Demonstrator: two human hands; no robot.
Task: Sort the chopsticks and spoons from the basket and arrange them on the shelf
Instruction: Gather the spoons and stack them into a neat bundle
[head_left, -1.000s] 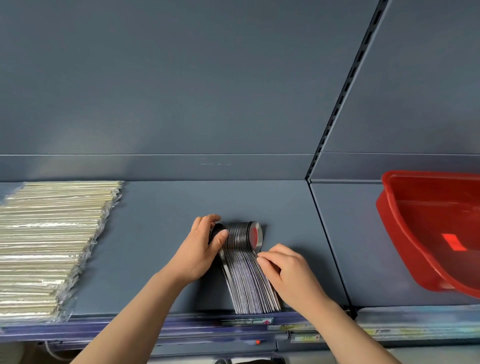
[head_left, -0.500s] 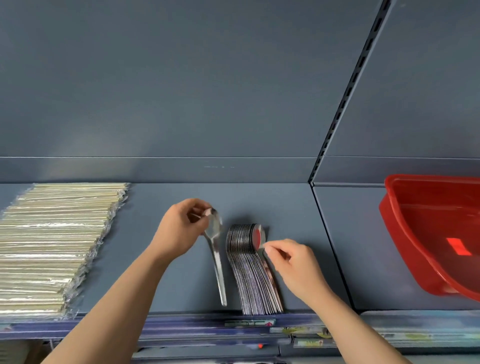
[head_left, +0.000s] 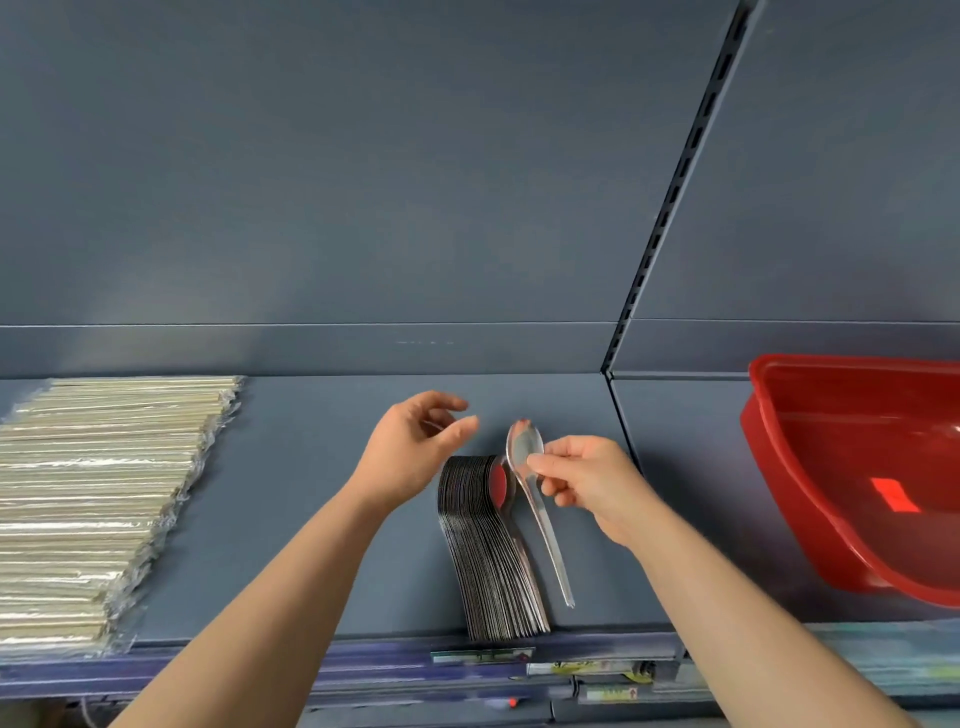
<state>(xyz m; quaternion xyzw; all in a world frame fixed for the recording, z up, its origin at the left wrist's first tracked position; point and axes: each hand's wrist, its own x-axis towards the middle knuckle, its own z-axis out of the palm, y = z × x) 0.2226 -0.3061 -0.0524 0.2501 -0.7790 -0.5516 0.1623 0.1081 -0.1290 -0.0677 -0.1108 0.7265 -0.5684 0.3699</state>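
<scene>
A tight row of metal spoons lies on the blue shelf, handles pointing to the front edge. My right hand pinches a single shiny spoon by its neck, just right of the row, bowl pointing away. My left hand hovers left of the row's bowls with fingers loosely curled, holding nothing. Wrapped chopsticks lie packed side by side at the shelf's left end. The red basket stands on the adjacent shelf to the right.
A slotted upright divides the two shelf bays. The blue back panel rises behind. Price-label strips run along the shelf's front edge. Bare shelf lies between the chopsticks and the spoons.
The single spoon passed from my left hand, left of the row, to my right hand, now right of the row. My left hand let go and hovers empty.
</scene>
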